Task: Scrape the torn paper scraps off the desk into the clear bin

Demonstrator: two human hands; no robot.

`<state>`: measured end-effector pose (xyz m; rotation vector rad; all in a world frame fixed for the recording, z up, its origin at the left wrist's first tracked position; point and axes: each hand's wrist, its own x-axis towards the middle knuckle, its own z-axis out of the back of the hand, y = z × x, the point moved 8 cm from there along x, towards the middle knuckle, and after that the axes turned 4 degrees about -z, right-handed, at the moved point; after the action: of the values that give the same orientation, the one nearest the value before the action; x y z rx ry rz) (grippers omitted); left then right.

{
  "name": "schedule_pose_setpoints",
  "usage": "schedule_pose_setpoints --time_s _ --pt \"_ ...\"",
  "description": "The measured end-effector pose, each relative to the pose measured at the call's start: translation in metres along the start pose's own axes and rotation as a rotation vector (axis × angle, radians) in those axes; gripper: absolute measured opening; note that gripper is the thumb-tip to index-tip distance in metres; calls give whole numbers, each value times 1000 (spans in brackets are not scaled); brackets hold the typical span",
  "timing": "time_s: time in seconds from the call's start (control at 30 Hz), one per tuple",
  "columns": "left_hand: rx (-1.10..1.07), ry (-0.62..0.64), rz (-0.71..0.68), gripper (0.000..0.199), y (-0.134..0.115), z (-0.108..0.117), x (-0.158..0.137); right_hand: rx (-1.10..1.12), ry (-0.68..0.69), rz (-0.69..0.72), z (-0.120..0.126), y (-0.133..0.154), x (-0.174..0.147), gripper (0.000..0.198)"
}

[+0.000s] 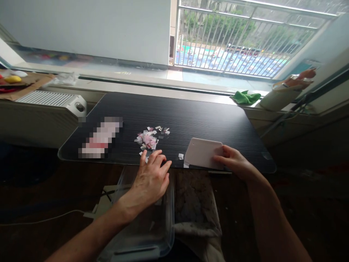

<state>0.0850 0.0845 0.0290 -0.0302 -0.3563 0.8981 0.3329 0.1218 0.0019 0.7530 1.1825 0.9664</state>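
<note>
My right hand point(235, 160) grips the right edge of a flat, pale plastic scraper point(202, 153) with a small hole in one corner. Thumb and fingers pinch it, and it lies low over the front of the dark table point(191, 118). Beside its left edge are small white paper bits point(181, 156). My left hand point(153, 174) hovers palm down at the table's front edge, fingers apart, close to a pile of pink and white paper scraps point(148, 139). Some scraps are partly hidden behind its fingertips. Whether those fingers touch them I cannot tell.
A blurred-out pale and red item point(100, 140) lies on the table's left side. Below the front edge sits a clear plastic bin point(170, 218) with a few scraps inside. A green cloth point(245, 97) rests on the windowsill, near a pale container point(280, 95). A radiator point(54, 100) stands left.
</note>
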Motion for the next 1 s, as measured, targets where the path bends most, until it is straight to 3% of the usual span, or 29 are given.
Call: schedule_pose_setpoints --time_s 0.23,0.4,0.53,0.63,0.8,1.0 --pt "-37 49 -73 32 -24 -6 7 -10 44 5 3 -4 -11 30" --pt "-54 39 -118 31 -30 -8 5 -127 5 128 16 5 -16 26" --pt "-59 39 -85 33 -24 -5 2 -154 -118 255 18 18 4 24" --pt "-46 32 -55 32 -17 -2 0 -140 -110 283 4 26 30 25" --pt "-36 9 -34 33 -9 -2 -3 -192 50 185 -21 31 55 20" --pt "-46 0 -34 34 -7 -4 -5 -331 234 89 -25 27 44 21"
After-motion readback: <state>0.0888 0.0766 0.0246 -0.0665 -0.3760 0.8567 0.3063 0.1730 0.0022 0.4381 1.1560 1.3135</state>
